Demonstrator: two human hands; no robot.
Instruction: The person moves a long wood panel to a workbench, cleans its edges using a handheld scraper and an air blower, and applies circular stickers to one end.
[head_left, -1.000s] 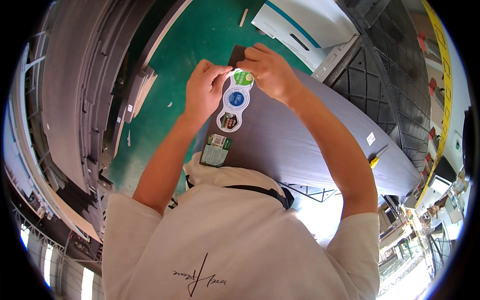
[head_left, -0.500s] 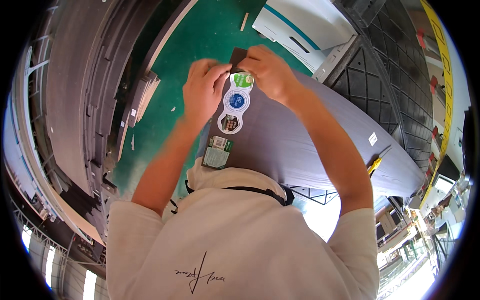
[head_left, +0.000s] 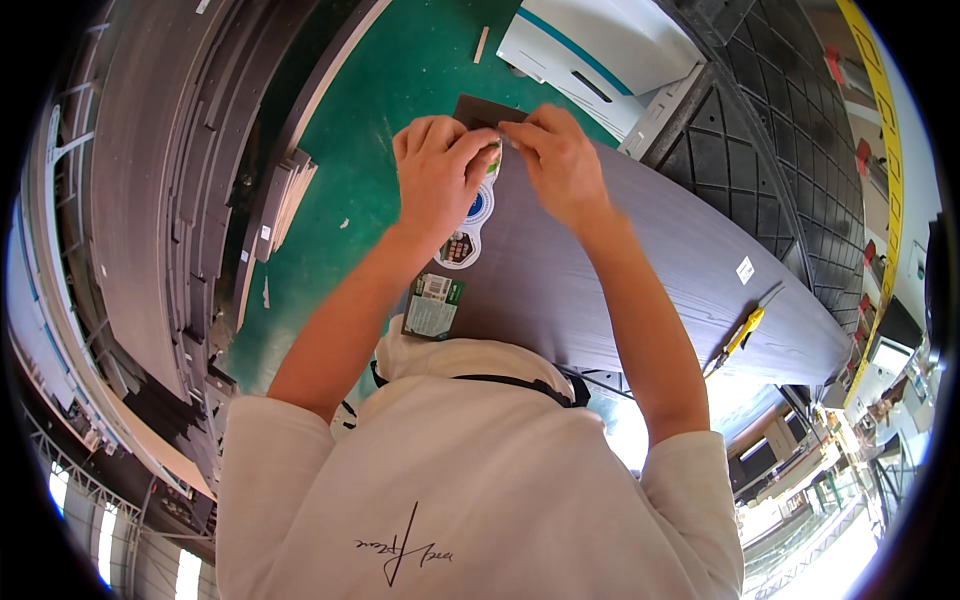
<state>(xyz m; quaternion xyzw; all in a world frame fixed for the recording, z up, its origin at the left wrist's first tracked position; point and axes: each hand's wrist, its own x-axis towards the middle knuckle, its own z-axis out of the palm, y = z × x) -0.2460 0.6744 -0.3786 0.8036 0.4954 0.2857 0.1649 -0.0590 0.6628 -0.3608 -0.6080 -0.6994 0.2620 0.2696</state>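
A dark wood-grain board (head_left: 570,250) lies in front of me. Along its left side runs a long sticker (head_left: 462,250) of joined round shapes, its upper part covered by my left hand (head_left: 440,165). The thumb and fingers of that hand pinch together at the sticker's top end. My right hand (head_left: 560,155) is closed too, its fingertips almost meeting the left ones. What lies between the fingertips is too small to make out. Nearer my waist, a green and white label (head_left: 434,306) sits on the board's near left corner.
A yellow-handled cutter knife (head_left: 742,335) rests near the board's right edge. Stacked dark boards (head_left: 150,200) stand at the left. A white carton (head_left: 595,60) and black ribbed plastic pallets (head_left: 730,140) are at the far right. The floor (head_left: 400,60) is green.
My left hand has moved right, over the sticker's upper part. My right hand has shifted slightly right and down. My right arm has swung inward, showing more of the cutter knife.
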